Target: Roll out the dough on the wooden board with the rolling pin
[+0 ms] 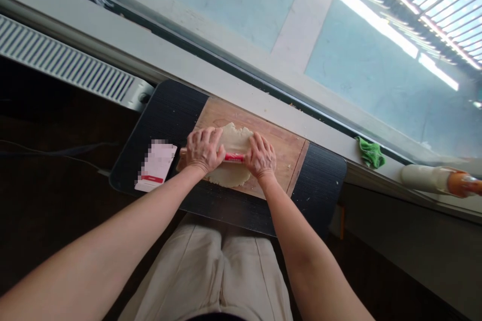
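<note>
A flat, ragged-edged sheet of pale dough (230, 175) lies on a wooden board (284, 160). Across its middle rests a rolling pin (234, 157) with a red printed label showing between my hands. My left hand (204, 148) is wrapped over the pin's left part, and the pin's tip pokes out beyond it. On the right part, my right hand (261, 154) grips the pin with fingers curled over. The pin's right end is hidden under that hand. Dough shows both behind and in front of the pin.
The board sits on a black table (320, 170) against a windowsill (241, 95). A pale card or packet (160, 160) with a red stripe lies at the left. A green cloth (371, 152) and a white bottle (425, 178) stand right on the sill. A radiator (75, 60) is at far left.
</note>
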### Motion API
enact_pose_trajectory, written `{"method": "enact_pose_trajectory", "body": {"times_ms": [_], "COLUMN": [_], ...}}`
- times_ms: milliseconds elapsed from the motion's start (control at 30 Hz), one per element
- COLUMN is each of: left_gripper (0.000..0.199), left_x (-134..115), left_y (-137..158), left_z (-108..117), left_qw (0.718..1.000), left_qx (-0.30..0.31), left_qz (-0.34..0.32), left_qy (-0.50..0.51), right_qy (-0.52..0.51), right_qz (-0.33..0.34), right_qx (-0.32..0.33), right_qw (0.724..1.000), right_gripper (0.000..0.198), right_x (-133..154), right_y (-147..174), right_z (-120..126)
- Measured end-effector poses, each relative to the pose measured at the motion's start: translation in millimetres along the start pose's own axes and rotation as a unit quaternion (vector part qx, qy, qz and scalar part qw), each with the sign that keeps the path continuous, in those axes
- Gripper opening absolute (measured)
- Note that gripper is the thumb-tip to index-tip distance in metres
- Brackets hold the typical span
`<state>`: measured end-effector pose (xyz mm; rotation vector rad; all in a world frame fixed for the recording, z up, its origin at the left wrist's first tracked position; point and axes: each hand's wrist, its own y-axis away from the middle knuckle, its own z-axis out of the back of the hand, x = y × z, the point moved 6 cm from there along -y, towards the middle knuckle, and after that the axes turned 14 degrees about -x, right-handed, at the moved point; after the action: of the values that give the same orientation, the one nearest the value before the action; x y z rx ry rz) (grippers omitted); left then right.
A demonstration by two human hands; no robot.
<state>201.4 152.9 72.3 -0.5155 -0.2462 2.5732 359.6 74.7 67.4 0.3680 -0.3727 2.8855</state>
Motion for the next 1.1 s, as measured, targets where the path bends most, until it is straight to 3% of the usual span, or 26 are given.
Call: {"method": "enact_pose_trajectory", "body": {"times_ms": [133, 367, 633, 900, 1100], "left_gripper": [0.051, 0.037, 0.047, 0.03, 0.046], "left_x": [-3, 6, -2, 6, -2], "left_y": [14, -28, 8, -25, 12], "left_z": [2, -15, 1, -13, 0], "left_qw": [1.0, 1.0, 1.0, 0.999, 0.999], "left_qx": [0.001, 0.012, 0.001, 0.015, 0.01], "left_qz": [-0.011, -0.005, -0.023, -0.02, -0.032], "left_qy": [-0.016, -0.009, -0.005, -0.026, -0.001], "right_qy": [0.01, 0.0, 0.025, -0.011, 0.013], "right_qz": [-0.011, 0.025, -0.001, 0.025, -0.001], "right_qx": [-0.008, 0.024, -0.011, 0.01, -0.018], "right_qw": [1.0, 0.999, 1.0, 1.0, 1.0], "right_gripper": [0.043, 0.044, 0.044, 0.039, 0.043], "right_x": [1, -7, 2, -6, 3], "right_y": [19, -35, 16, -33, 19], "right_z": [0, -6, -1, -6, -1]}}
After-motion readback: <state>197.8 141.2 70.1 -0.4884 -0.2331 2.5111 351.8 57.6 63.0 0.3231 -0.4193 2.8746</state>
